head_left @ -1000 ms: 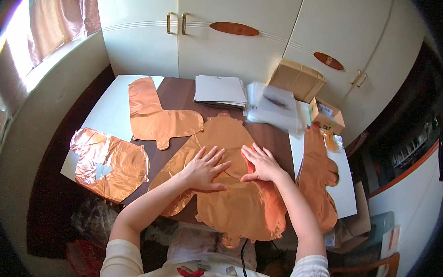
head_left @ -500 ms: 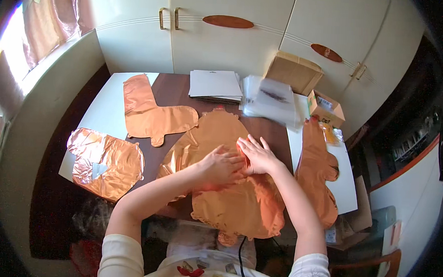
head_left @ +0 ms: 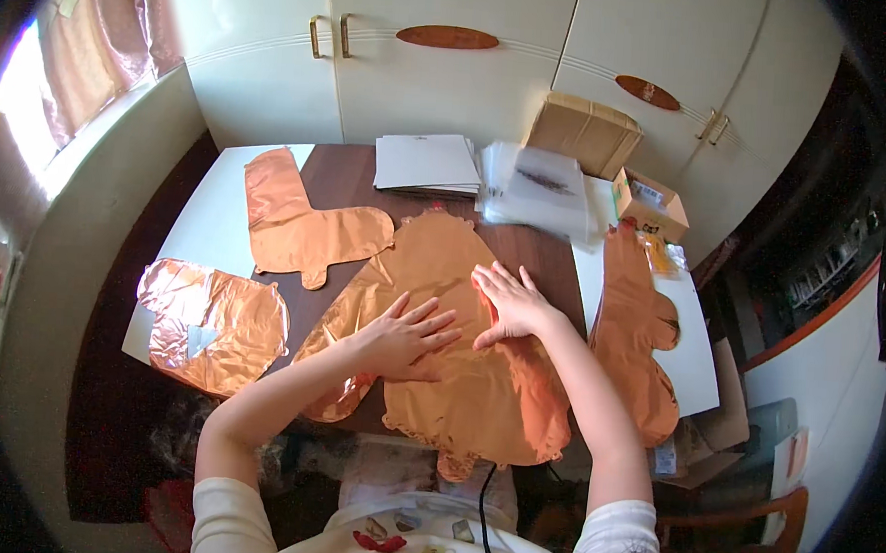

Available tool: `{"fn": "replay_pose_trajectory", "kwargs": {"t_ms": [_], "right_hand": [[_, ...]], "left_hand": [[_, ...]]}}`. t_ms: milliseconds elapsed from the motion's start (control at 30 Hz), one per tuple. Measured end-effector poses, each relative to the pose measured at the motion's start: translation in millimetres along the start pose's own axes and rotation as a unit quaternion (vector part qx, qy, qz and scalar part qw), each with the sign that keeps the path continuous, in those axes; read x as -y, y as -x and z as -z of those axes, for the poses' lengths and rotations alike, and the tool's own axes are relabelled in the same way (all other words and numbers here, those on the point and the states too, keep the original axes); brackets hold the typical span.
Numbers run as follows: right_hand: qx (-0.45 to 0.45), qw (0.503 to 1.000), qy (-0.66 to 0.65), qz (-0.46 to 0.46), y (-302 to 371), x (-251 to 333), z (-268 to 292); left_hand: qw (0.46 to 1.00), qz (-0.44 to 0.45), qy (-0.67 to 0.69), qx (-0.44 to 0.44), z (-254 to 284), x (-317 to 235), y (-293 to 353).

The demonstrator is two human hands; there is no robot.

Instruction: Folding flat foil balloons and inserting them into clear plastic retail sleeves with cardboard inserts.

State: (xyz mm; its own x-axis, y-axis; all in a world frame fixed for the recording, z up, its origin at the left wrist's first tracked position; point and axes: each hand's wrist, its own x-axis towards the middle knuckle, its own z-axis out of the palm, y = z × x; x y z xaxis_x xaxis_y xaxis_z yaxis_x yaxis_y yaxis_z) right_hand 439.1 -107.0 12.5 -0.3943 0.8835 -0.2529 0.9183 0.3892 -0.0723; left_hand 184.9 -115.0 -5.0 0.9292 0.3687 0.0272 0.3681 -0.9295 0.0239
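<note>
A large flat copper-coloured foil balloon [head_left: 443, 277] lies across the middle of the table, its lower end hanging a little over the near edge. My left hand [head_left: 407, 338] rests flat on its left part with the fingers spread. On its right side, where the foil is folded over, my right hand [head_left: 510, 302] presses with the fingers stretched and the thumb apart. Neither hand grips anything. Another foil balloon, L-shaped [head_left: 310, 225], lies at the far left. A crinkled, shiny one [head_left: 225, 330] is nearer on the left, and a long folded one [head_left: 632, 346] is at the right.
At the back of the table are a stack of white cards [head_left: 427, 163], a pile of clear plastic sleeves [head_left: 537, 196], an open cardboard box [head_left: 583, 134] and a small box [head_left: 652, 205]. White boards [head_left: 218, 180] lie under the side balloons. A black cable [head_left: 484, 514] hangs in front of me.
My left hand has slid left and spread its fingers, away from my right hand. The large balloon's left part now lies flatter and further out. My right hand has barely moved.
</note>
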Motion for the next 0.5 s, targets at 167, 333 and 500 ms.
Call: {"fn": "replay_pose_trajectory", "kwargs": {"t_ms": [167,333,500], "right_hand": [[-0.012,0.999,-0.031,0.006,3.6,-5.0,-3.0],[-0.172,0.985,-0.004,-0.004,35.5,-2.9,-17.7],[-0.373,0.89,-0.261,-0.002,148.6,71.4,-23.1]], "left_hand": [[0.999,0.012,-0.002,-0.037,-3.4,-5.4,5.9],[0.999,0.012,0.003,-0.042,-3.9,-7.3,1.8],[0.999,0.023,0.007,-0.045,-4.3,-2.3,10.3]]}}
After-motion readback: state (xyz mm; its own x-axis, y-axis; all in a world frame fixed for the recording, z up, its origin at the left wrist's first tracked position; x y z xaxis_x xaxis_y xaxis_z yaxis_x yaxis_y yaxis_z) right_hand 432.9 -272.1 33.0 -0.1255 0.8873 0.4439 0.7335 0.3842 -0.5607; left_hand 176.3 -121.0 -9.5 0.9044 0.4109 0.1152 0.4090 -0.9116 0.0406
